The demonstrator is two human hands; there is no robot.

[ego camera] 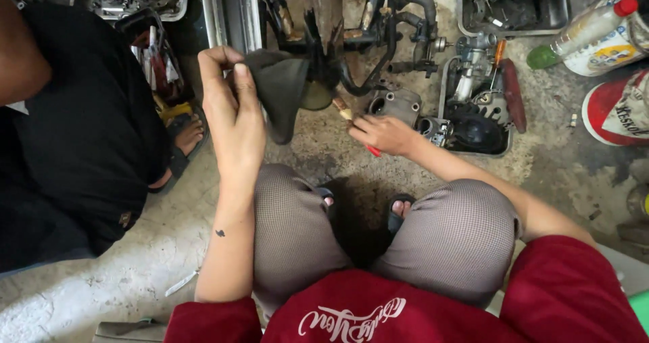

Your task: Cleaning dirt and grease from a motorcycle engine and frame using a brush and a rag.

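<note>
At upper centre the left hand (pixel 233 110) pinches a soft, floppy dark rubber flap (pixel 280 89) by its edge, while the right hand (pixel 385 133) grips a light, stiff red-handled brush (pixel 353 123).

One head-worn camera looks steeply down from above a squatting person, close over the knees (pixel 378 248) at the near edge. It faces forward across the concrete floor (pixel 135 268) toward engine parts (pixel 399 103) at the far edge. Another person's dark clothing (pixel 81 147) fills the left side. No second view exists.
</note>
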